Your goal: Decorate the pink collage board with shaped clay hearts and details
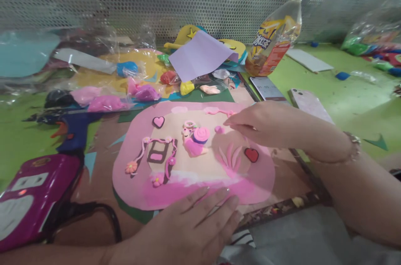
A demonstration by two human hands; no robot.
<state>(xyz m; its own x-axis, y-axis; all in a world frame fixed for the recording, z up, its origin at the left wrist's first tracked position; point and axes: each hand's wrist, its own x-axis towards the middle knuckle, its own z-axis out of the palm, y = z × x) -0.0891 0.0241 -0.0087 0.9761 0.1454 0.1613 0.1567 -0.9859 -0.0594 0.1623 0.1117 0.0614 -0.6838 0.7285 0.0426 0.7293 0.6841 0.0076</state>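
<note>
A pink paper cutout (131,190) with rounded corners lies on a brown board. My left hand (194,223) rests flat on its lower edge, fingers stretched out. Over its upper right part, my right hand (266,123) is closed with thumb and fingertips together; what they hold, if anything, is hidden. Close to those fingertips are a small pink clay lump (219,129) and a thin pink clay strand (216,112). In the middle sits a clay snail (199,137). To its left, a clay frame shape (158,151) has wavy strands and flowers around it. A red heart (251,155) lies below my right hand.
At left are a magenta power strip (40,185) and a blue glue gun (73,131). Bagged clay pieces (106,103) and a purple sheet (200,54) lie behind. A yellow-capped bottle (271,35) and two phones (267,88) stand or lie at the back right.
</note>
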